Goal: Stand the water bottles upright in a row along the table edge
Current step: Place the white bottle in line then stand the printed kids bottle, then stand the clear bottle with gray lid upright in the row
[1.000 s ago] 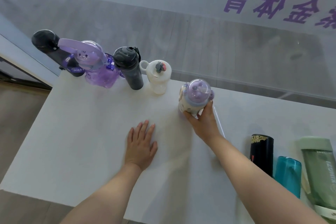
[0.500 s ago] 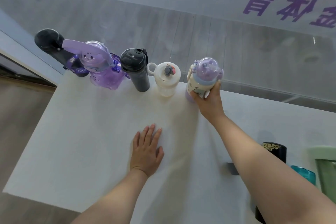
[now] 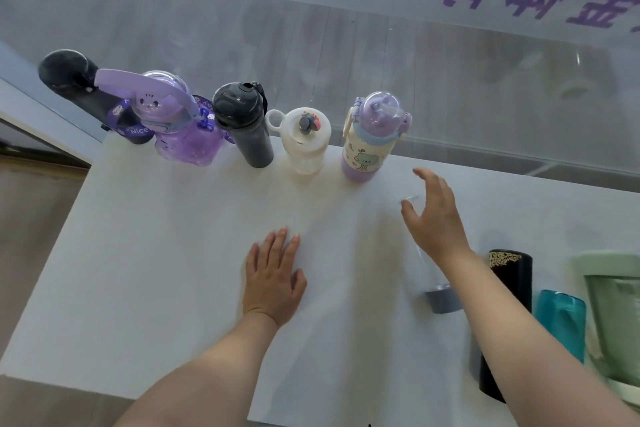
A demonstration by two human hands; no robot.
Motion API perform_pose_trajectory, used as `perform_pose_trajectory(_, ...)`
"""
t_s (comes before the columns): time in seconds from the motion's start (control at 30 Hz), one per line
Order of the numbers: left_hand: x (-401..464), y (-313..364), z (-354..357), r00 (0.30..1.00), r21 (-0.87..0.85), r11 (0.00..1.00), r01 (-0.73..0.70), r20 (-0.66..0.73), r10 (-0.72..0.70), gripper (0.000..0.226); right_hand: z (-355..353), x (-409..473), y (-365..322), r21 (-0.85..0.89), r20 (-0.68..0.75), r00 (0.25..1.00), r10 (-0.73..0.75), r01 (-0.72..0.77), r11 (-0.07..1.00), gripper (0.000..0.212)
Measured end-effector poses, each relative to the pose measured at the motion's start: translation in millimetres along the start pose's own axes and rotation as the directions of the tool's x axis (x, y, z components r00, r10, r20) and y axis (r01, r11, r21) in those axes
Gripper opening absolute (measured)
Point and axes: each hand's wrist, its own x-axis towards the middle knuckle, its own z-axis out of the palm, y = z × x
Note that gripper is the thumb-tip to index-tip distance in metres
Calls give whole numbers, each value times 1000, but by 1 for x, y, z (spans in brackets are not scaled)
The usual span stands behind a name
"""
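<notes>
Clear bottle (image 3: 437, 282) half-hidden beneath right hand (image 3: 433, 218)

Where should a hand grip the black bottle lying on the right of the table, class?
Grip the black bottle around its straight body just below the gold-patterned end, coming from above. It lies on its side with the teal bottle close on its right, and the right forearm covers its lower part.
</notes>
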Motion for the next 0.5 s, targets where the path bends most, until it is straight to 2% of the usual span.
perform_pose_trajectory(0.07,0,1,0,1000,-3,1000,-2,-8,1,62,-7,-26,14,-51,-7,1000,-12,12,999,44)
perform_pose_trajectory(0.13,0,1,1,1000,-7,1000,-6,-16,6,63,-9,-48,26,-95,61,997,39,-33,995,44)
perform_pose_trajectory(0.23,0,1,1,1000,15,1000,-6,-14,6,63,-8,-73,36,-107,186,968,166,-147,983,61)
perform_pose_trajectory(0.33,0,2,2,1000,29,1000,-4,-15,5,63,-3,-86,35,-143,279,937,210,-176,974,77)
perform_pose_trajectory(0.43,-1,2,1,1000,30,1000,-1,-22,2,64,4,-91,26,-158,321,911,257,-216,964,80)
perform_pose_trajectory(0.5,-1,2,1,1000,29,1000,0,-27,1,64,6,-95,20,-162,341,899,276,-232,959,74)
